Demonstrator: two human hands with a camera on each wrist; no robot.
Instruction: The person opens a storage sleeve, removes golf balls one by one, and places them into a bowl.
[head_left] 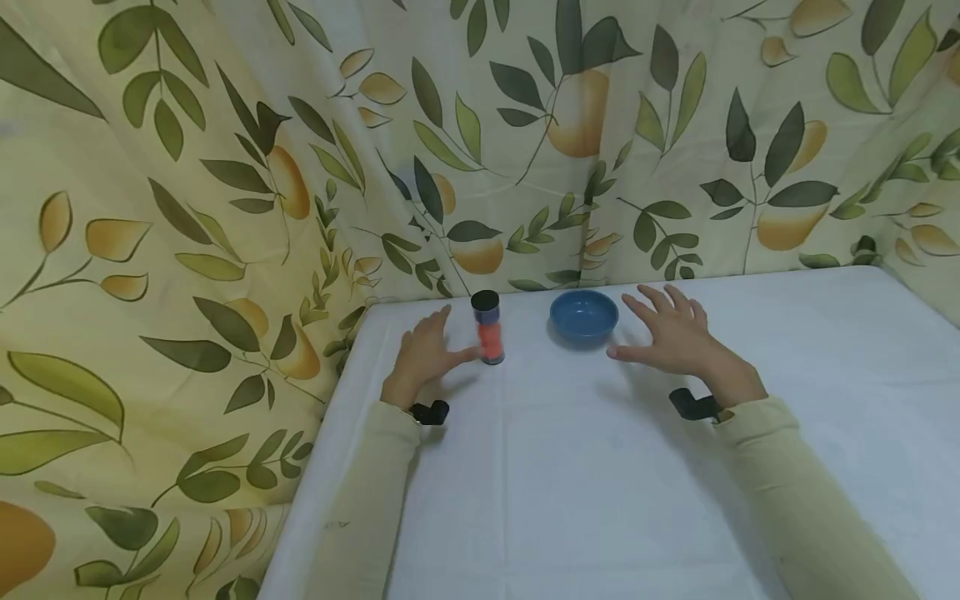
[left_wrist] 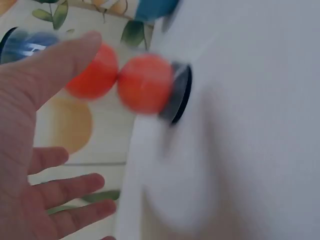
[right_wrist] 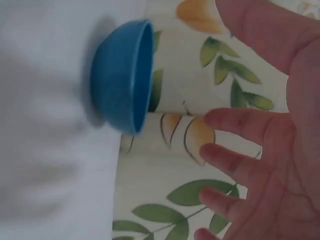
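Observation:
A clear cylindrical container (head_left: pixel 490 337) with dark ends stands upright on the white table, with orange-red balls (left_wrist: pixel 145 84) low inside and something blue near its top. My left hand (head_left: pixel 427 354) is beside it on the left, fingers spread, its thumb overlapping the container in the head and left wrist views. To the right of the container sits a blue bowl (head_left: pixel 584 315), its inside bare. My right hand (head_left: pixel 675 337) is held at the bowl's right side with fingers apart and nothing in them; the right wrist view shows a gap between these fingers and the bowl (right_wrist: pixel 122 77).
A white cloth covers the table (head_left: pixel 570 500). Behind and to the left hangs a curtain (head_left: pixel 300 208) printed with leaves and fruit, close to the table's far and left edges. Each wrist wears a black camera mount (head_left: pixel 693 405).

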